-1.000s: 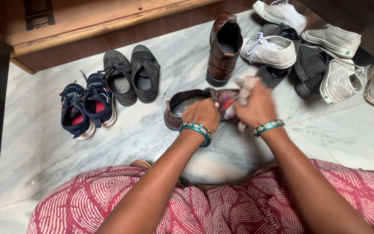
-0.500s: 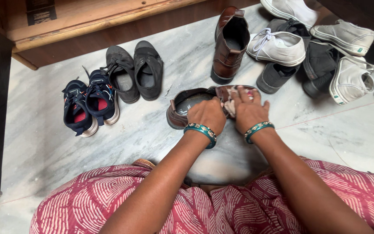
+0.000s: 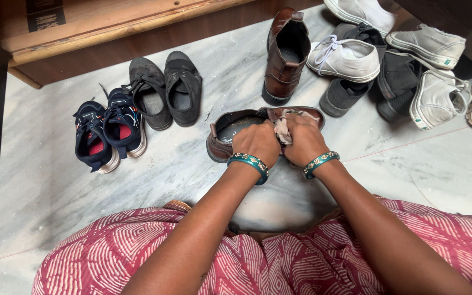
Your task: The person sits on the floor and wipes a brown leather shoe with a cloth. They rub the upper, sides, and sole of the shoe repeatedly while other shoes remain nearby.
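Note:
A brown leather shoe lies on its side on the marble floor in front of me. My left hand grips its near edge and holds it steady. My right hand is closed around a crumpled pale cloth and presses it against the middle of the shoe's upper. Both wrists wear teal bangles. The shoe's toe end shows past my right hand.
A tall brown boot stands just behind the shoe. Two black shoes and two navy sneakers sit at the left. A pile of white, grey and pink sneakers lies at the right. A wooden step runs along the back.
My right hand with the cloth has drawn back along the shoe from the toe end toward the middle, close to my left hand. The left hand has stayed on the shoe.

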